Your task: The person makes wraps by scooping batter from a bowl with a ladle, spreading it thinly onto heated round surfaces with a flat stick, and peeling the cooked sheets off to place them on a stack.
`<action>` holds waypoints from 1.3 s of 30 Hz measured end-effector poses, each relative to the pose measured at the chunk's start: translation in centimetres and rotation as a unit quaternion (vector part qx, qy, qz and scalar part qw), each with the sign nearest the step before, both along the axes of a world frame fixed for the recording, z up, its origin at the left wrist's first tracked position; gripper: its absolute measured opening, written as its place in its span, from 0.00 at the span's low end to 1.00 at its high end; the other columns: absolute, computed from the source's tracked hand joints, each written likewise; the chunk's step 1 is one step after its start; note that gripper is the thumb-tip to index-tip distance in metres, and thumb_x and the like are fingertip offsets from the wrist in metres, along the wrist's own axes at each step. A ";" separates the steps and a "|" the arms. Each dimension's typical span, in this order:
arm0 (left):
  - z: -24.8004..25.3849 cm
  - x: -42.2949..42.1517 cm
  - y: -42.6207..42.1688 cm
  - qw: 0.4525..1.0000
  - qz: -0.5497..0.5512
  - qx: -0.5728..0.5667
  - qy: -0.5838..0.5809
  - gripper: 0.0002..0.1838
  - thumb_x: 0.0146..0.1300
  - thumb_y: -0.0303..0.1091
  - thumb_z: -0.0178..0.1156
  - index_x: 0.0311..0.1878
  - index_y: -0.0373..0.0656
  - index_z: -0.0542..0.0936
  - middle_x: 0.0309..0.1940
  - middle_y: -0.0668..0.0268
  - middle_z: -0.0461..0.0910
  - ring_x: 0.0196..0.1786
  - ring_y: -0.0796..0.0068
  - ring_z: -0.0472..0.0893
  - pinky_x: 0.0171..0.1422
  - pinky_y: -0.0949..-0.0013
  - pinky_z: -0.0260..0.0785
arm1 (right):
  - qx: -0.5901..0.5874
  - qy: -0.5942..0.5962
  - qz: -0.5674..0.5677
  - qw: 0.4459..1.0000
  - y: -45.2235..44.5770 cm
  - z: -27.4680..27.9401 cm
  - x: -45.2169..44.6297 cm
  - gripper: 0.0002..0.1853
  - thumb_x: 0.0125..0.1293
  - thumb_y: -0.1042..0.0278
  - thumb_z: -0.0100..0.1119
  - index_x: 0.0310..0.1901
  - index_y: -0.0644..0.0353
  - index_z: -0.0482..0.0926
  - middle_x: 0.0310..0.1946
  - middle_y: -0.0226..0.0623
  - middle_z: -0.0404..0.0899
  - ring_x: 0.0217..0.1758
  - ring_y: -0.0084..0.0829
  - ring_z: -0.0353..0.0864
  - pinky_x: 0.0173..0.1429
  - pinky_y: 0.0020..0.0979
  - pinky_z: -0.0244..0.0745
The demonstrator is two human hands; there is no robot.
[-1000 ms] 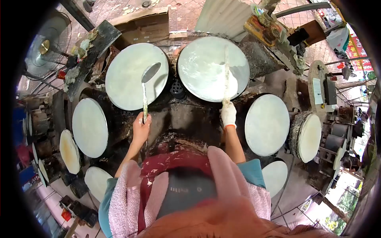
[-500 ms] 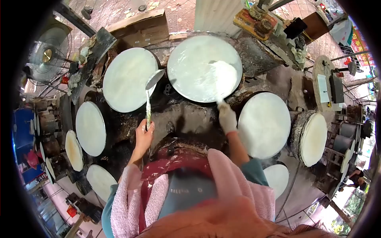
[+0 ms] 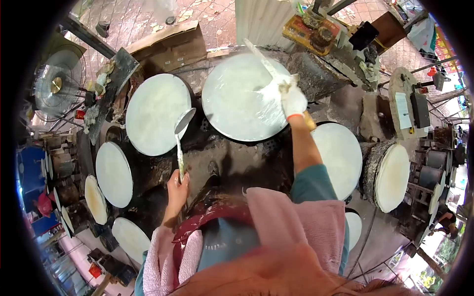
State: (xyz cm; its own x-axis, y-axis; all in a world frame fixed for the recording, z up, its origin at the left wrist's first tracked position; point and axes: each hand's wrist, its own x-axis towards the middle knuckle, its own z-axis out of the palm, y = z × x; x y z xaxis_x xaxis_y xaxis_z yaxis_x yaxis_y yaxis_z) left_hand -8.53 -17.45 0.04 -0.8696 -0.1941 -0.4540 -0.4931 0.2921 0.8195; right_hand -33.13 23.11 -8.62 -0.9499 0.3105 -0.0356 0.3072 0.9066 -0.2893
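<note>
My left hand [image 3: 177, 190] is closed round the handle of a ladle [image 3: 184, 118], whose bowl overlaps the right edge of a round white-coated griddle [image 3: 155, 116]. My right hand [image 3: 295, 101], in a whitish glove, reaches over the right side of the large middle griddle [image 3: 229, 93]. It grips a long flat spreader [image 3: 260, 56] coated in white; the blade points up and left across the surface, and a wooden end [image 3: 309, 120] shows below the glove. Wet white batter [image 3: 269, 91] lies beside the blade, partly hidden by the glove.
More round white-topped griddles stand in an arc, including one at left [image 3: 114, 175], one at right [image 3: 338, 155] and a thick one [image 3: 392, 177] farther right. A cardboard box [image 3: 170, 49] and a fan [image 3: 58, 84] are at upper left. A yellow-red box [image 3: 308, 34] sits behind.
My right hand has moved from the near edge of the middle griddle up its right side, swinging the spreader across. The batter pile has been smeared thinner. The ladle stays in my left hand.
</note>
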 end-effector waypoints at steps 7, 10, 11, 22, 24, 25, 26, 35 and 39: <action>-1.6 -1.4 1.2 0.999 -0.036 -0.013 0.032 0.05 0.65 0.30 0.57 0.35 0.39 0.74 0.19 0.73 0.65 0.21 0.85 0.64 0.24 0.74 0.57 | -0.523 0.141 -0.145 0.828 -3.3 -3.5 18.9 0.23 0.66 0.63 0.60 0.60 0.62 0.73 0.49 0.38 0.76 0.48 0.26 0.74 0.51 0.25 0.69; -2.2 -3.7 2.9 0.993 -0.084 -0.027 0.079 0.06 0.64 0.31 0.57 0.35 0.38 0.74 0.20 0.70 0.66 0.25 0.81 0.65 0.29 0.72 0.61 | -0.671 0.059 -0.276 0.686 -3.9 -6.8 23.9 0.17 0.67 0.61 0.60 0.55 0.55 0.78 0.19 0.19 0.68 0.15 0.12 0.62 0.18 0.17 0.57; -1.6 -4.8 3.8 0.993 -0.094 -0.022 0.062 0.07 0.63 0.31 0.57 0.35 0.37 0.74 0.21 0.69 0.67 0.26 0.78 0.66 0.32 0.70 0.63 | -0.667 0.030 -0.266 0.695 -3.4 -6.1 24.4 0.15 0.67 0.60 0.60 0.53 0.54 0.79 0.19 0.19 0.68 0.15 0.13 0.62 0.17 0.18 0.56; -5.9 -27.9 17.1 0.947 -0.201 0.250 -0.028 0.07 0.67 0.28 0.52 0.34 0.34 0.73 0.20 0.67 0.69 0.18 0.79 0.65 0.20 0.73 0.57 | -0.631 -0.083 -0.219 0.740 -1.3 2.3 23.2 0.21 0.68 0.61 0.59 0.59 0.63 0.75 0.28 0.17 0.73 0.24 0.10 0.65 0.24 0.16 0.59; -7.6 -29.1 18.5 0.939 -0.220 0.257 -0.062 0.07 0.66 0.27 0.52 0.33 0.33 0.73 0.21 0.66 0.69 0.18 0.79 0.65 0.20 0.73 0.57 | -0.598 -0.092 -0.248 0.756 -2.4 3.1 24.9 0.23 0.68 0.60 0.59 0.61 0.62 0.74 0.28 0.17 0.73 0.24 0.09 0.65 0.24 0.15 0.58; -8.4 -29.2 18.8 0.936 -0.235 0.250 -0.081 0.07 0.66 0.26 0.52 0.34 0.33 0.73 0.21 0.66 0.70 0.18 0.79 0.65 0.20 0.73 0.57 | -0.612 -0.008 -0.241 0.753 -3.2 1.6 26.1 0.24 0.68 0.57 0.59 0.62 0.56 0.74 0.27 0.18 0.73 0.23 0.09 0.64 0.24 0.15 0.58; -9.0 -29.4 18.8 0.932 -0.248 0.244 -0.099 0.06 0.66 0.26 0.52 0.34 0.32 0.73 0.21 0.66 0.70 0.18 0.79 0.65 0.20 0.73 0.58 | -0.607 0.000 -0.272 0.747 -4.3 0.1 27.1 0.22 0.67 0.56 0.59 0.59 0.55 0.75 0.25 0.19 0.72 0.21 0.10 0.65 0.22 0.16 0.59; -8.0 -21.3 13.0 0.889 -0.052 0.396 -0.224 0.07 0.59 0.23 0.53 0.26 0.35 0.69 0.19 0.66 0.67 0.16 0.79 0.62 0.16 0.73 0.56 | -0.620 0.024 -0.324 0.714 -12.6 -0.7 23.3 0.14 0.64 0.48 0.60 0.43 0.46 0.81 0.18 0.19 0.68 0.14 0.14 0.62 0.18 0.20 0.56; -8.5 -18.1 14.3 0.891 0.023 0.398 -0.218 0.06 0.61 0.25 0.53 0.30 0.32 0.72 0.19 0.61 0.69 0.18 0.70 0.69 0.20 0.67 0.62 | -0.602 -0.060 -0.376 0.702 -13.4 -3.6 22.4 0.11 0.65 0.47 0.58 0.35 0.43 0.79 0.18 0.18 0.67 0.14 0.13 0.61 0.18 0.19 0.54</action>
